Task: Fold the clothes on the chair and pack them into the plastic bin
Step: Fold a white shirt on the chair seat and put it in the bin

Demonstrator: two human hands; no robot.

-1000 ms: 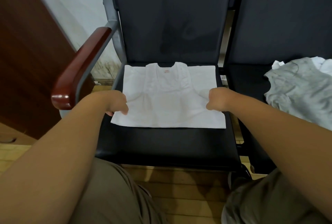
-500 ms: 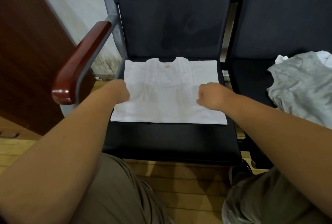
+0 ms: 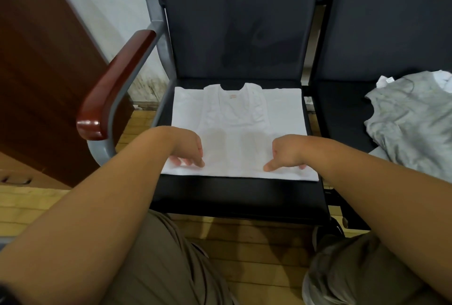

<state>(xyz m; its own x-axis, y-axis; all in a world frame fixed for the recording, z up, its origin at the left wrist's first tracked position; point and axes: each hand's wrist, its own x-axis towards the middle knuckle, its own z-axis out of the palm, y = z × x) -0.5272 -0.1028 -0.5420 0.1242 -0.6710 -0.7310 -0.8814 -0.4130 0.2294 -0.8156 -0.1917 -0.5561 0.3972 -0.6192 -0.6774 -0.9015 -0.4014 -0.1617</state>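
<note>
Shirt [image 3: 237, 118]: white, flat on chair seat [image 3: 234, 197].
Left hand [image 3: 188, 150]: fingertips [image 3: 200, 164] press its near edge, holding nothing.
Right hand [image 3: 286, 153]: the same.

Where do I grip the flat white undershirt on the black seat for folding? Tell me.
I'd pinch the white sleeveless undershirt by its near hem corners, coming from the front edge of the black padded chair seat: it lies flat, neckline away, hem closest to you.

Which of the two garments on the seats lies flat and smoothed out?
The white vest, spread square on the seat beside the wooden armrest; the grey garment on the neighbouring seat lies crumpled.
</note>
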